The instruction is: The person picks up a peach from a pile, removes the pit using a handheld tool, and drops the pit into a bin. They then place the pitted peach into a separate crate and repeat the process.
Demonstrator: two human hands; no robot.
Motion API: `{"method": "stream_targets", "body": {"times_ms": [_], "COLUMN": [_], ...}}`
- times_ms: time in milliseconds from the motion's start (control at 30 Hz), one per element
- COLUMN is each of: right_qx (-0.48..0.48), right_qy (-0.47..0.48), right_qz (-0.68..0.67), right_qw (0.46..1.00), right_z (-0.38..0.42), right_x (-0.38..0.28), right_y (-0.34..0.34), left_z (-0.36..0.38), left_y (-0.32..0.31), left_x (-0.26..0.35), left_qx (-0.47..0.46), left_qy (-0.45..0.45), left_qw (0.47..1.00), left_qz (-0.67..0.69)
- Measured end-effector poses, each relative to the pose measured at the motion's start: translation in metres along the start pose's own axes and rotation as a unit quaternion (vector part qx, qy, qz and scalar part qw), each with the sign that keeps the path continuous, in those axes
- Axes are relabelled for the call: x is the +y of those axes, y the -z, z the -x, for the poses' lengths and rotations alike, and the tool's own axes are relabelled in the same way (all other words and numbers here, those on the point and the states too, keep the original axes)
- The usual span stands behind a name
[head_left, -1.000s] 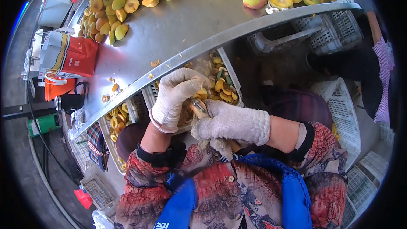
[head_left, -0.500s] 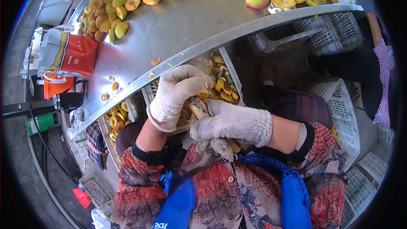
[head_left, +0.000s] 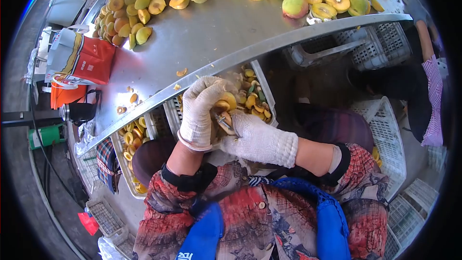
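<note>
My left hand (head_left: 201, 110), in a pale knitted glove, has its fingers curled round a yellow halved fruit (head_left: 225, 102). Just below and to the right, my right hand (head_left: 257, 138), also gloved, is wrapped round a tool with a metal tip (head_left: 224, 119) and a light brown handle. The tip is at the lower side of the fruit, and whether it touches the flesh I cannot tell. Beneath both hands a white crate (head_left: 264, 84) holds cut yellow fruit pieces.
A metal table (head_left: 192, 43) carries heaps of halved fruit (head_left: 337, 1) along its far side. A red and white bag (head_left: 91, 60) and a black cylinder (head_left: 79, 112) are at the left. Another crate (head_left: 389, 130) stands at the right, near a person's striped sleeve (head_left: 434, 101).
My left hand has opened its angle slightly, so more of the yellow fruit shows. Both hands have shifted a little, and the table appears slightly lower in view.
</note>
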State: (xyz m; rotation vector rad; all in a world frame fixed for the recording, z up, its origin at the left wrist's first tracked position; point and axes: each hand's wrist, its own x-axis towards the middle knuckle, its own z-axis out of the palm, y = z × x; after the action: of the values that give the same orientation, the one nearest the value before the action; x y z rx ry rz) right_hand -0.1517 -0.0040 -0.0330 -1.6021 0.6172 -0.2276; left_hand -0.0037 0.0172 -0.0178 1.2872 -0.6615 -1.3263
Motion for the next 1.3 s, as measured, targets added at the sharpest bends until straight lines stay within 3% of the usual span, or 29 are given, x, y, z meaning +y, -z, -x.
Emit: {"method": "stream_targets", "body": {"times_ms": [267,533,700,767,867,967,1067,1167,1267,1300], "right_qx": [0.069,0.047,-0.033,-0.086,-0.143,-0.162,-0.165,-0.127,-0.017,0.033], "right_qy": [0.026,0.004,-0.016,-0.07,-0.079,-0.097,-0.115,-0.138,0.037,0.035], "right_qz": [0.154,0.147,-0.062,-0.195,-0.348,-0.445,-0.449,-0.305,-0.051,0.021], "right_qw": [0.985,0.988,0.997,0.975,0.923,0.876,0.871,0.934,0.998,0.999], "right_z": [-0.001,-0.002,0.0,0.005,0.012,0.018,0.02,0.014,0.0,0.0], "right_x": [0.004,0.0,-0.011,-0.02,-0.028,-0.029,-0.029,-0.038,-0.005,-0.004], "right_y": [-0.006,0.0,0.012,0.018,0.026,0.028,0.028,0.028,0.007,0.002], "left_z": [-0.001,-0.004,-0.002,-0.001,0.003,0.007,0.009,0.006,0.002,0.002], "left_y": [-0.007,-0.006,-0.005,-0.007,-0.013,-0.019,-0.016,-0.014,-0.013,-0.013], "left_x": [-0.007,-0.01,0.008,0.012,0.016,0.015,0.006,-0.001,-0.001,0.0], "left_qx": [0.032,0.026,-0.01,-0.022,-0.027,-0.015,-0.002,0.017,0.039,0.046], "left_qy": [-0.007,-0.034,-0.029,-0.029,-0.028,-0.037,-0.044,-0.043,-0.036,-0.04], "left_qw": [0.996,0.996,0.999,0.999,0.999,0.998,0.996,0.996,0.997,0.997], "left_qz": [0.081,0.079,-0.026,-0.025,0.004,0.054,0.082,0.074,0.056,0.049]}}
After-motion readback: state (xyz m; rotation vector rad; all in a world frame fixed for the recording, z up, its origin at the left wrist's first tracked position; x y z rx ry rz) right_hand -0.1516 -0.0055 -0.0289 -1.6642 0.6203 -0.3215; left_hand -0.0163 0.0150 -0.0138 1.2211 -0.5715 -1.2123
